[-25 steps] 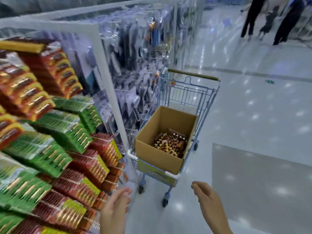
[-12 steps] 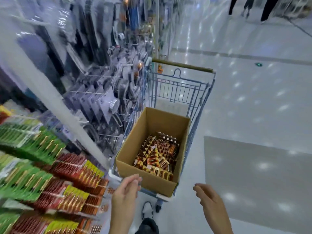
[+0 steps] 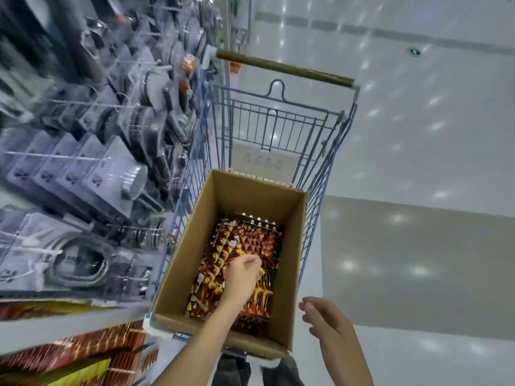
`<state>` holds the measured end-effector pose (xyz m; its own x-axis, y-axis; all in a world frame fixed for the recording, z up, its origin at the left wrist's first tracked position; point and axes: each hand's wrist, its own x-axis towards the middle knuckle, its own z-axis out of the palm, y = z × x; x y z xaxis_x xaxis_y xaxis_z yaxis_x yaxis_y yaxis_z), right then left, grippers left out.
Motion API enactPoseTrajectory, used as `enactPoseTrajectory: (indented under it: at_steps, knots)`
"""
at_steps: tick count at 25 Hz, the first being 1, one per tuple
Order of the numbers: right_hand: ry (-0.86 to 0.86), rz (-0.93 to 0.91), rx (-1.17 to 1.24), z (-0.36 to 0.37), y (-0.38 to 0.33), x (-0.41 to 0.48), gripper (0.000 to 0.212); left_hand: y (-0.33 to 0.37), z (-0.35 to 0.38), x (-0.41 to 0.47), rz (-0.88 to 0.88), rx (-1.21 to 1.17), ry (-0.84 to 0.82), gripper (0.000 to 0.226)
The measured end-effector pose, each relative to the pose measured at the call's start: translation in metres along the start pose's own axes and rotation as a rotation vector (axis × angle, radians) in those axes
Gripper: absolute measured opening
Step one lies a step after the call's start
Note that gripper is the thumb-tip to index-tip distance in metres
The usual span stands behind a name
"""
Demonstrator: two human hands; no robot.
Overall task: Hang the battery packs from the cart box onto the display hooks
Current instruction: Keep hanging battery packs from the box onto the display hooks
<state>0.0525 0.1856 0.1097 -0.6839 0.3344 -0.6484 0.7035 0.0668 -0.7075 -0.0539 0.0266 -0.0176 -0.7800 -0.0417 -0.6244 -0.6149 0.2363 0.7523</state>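
Head view: left hand [image 3: 245, 270] pinches battery packs [image 3: 250, 240] in the box [image 3: 178, 277] (to lift out); right hand [image 3: 330, 321] hovers loosely spread.

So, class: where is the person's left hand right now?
In the head view, the left hand is low and central, reaching down inside the cardboard box onto the battery packs.

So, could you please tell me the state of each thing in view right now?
Cardboard box: open-topped, sitting in the cart.
Battery packs: piled loose in the box.
Left hand: inside the box, fingers curled on a pack.
Right hand: outside the box, relaxed, empty.
Cart: beside the shelves.
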Motion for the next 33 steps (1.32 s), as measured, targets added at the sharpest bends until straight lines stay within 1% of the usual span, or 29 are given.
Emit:
enactPoseTrajectory:
  at_steps: [3, 7, 9, 11, 15, 17, 20, 22, 24, 27, 30, 32, 33]
  knots:
    - [-0.035, 0.059, 0.048, 0.007, -0.014, 0.024, 0.011, -0.006, 0.043, 0.065, -0.041, 0.084, 0.016, 0.030]
    - [-0.120, 0.071, 0.025, 0.017, -0.022, 0.059, 0.014, -0.026, 0.090, 0.146, -0.128, 0.145, 0.090, 0.028]
    - [-0.179, 0.062, 0.002, 0.019, -0.023, 0.072, 0.014, -0.046, 0.107, 0.180, -0.183, 0.237, 0.109, 0.025]
    - [-0.217, 0.077, 0.013, 0.020, -0.022, 0.081, 0.012, -0.059, 0.117, 0.199, -0.197, 0.342, 0.111, 0.023]
    - [-0.257, 0.137, 0.036, 0.019, -0.023, 0.091, 0.012, -0.055, 0.123, 0.212, -0.196, 0.506, 0.066, 0.025]
    - [-0.237, 0.155, 0.059, 0.019, -0.025, 0.094, 0.014, -0.048, 0.113, 0.212, -0.247, 0.499, 0.054, 0.027]
    - [-0.198, 0.194, 0.079, 0.022, -0.033, 0.095, 0.017, -0.030, 0.082, 0.189, -0.341, 0.351, -0.024, 0.032]
    - [-0.195, 0.245, 0.109, 0.026, -0.039, 0.097, 0.016, -0.016, 0.054, 0.153, -0.442, 0.076, -0.086, 0.038]
    - [-0.213, 0.294, 0.124, 0.034, -0.042, 0.101, 0.012, -0.005, 0.022, 0.107, -0.522, -0.233, -0.110, 0.033]
    - [-0.223, 0.341, 0.186, 0.049, -0.046, 0.113, 0.008, -0.004, -0.019, 0.044, -0.488, -0.510, -0.091, 0.034]
    - [-0.183, 0.411, 0.254, 0.072, -0.051, 0.142, 0.017, -0.004, -0.047, -0.001, -0.429, -0.603, 0.006, 0.034]
    - [-0.146, 0.535, 0.309, 0.093, -0.044, 0.169, 0.022, -0.004, -0.063, -0.021, -0.408, -0.616, 0.060, 0.036]
    - [-0.125, 0.608, 0.365, 0.102, -0.040, 0.183, 0.031, -0.002, -0.070, -0.029, -0.402, -0.619, 0.075, 0.041]
